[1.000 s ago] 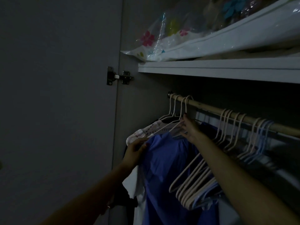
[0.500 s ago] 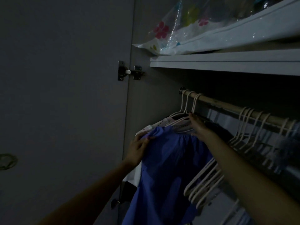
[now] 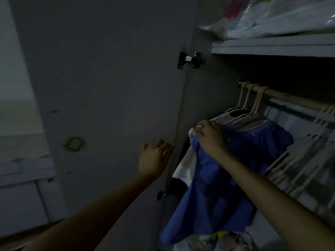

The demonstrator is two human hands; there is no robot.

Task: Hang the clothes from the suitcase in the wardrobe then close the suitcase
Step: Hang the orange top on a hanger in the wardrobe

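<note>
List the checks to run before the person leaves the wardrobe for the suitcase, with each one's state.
1. Blue garment hangs from the rod: ok, on a hanger.
2. Right hand let go of the garment: not ok, its fingers rest on the shoulder; grip cannot tell.
3. Left hand free: ok, holds nothing, lies by the door edge.
4. Spare hangers on the rod: ok.
5. Suitcase emptied: cannot tell, out of view.
</note>
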